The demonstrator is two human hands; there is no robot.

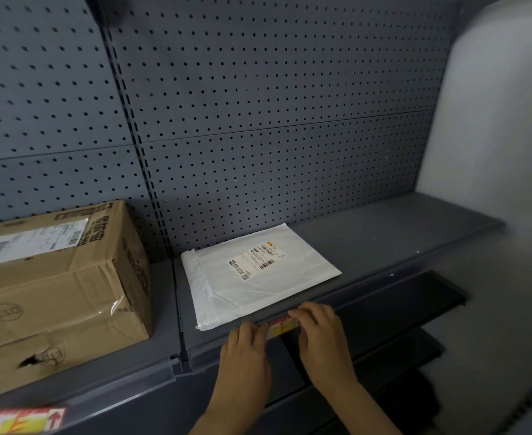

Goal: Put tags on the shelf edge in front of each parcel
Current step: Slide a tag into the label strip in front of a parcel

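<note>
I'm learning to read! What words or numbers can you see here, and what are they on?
"D13": in a hand-drawn circle on the cardboard box, upside down.
"13": lower circle on the box, partly torn.
Box's printed characters and label: too blurred.
White mailer label: too small.
Tag between the hands: unreadable.
Tag below the box: red arrow only.

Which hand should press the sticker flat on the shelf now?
Probably the right hand. Its fingertips already lie over the top edge of the tag on the shelf edge, in front of the white parcel. The left hand only touches the tag's left end.
</note>
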